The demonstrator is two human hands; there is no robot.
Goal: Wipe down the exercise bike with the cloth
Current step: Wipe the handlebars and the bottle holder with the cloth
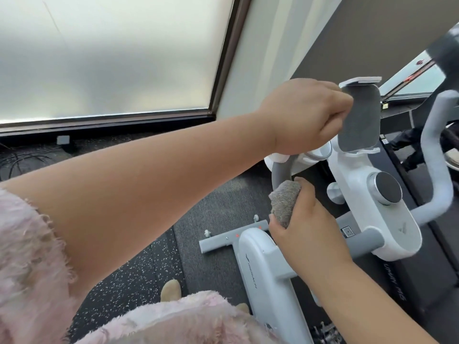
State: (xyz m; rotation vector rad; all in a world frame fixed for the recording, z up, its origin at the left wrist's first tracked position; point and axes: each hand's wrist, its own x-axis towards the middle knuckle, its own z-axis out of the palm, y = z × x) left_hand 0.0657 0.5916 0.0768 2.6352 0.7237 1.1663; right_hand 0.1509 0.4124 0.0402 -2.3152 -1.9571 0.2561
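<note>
Frosted window (111,53) with dark frame; speckled black floor mat (129,276), cables (22,161) beneath the sill; treadmill (422,264) at right

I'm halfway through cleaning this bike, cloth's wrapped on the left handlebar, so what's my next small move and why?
Probably slide the cloth up the curved grey left handlebar. Your right hand already pinches it around the lower bar, and your left hand steadies the bike at the phone holder, so the upper curve looks like the next stretch.
</note>
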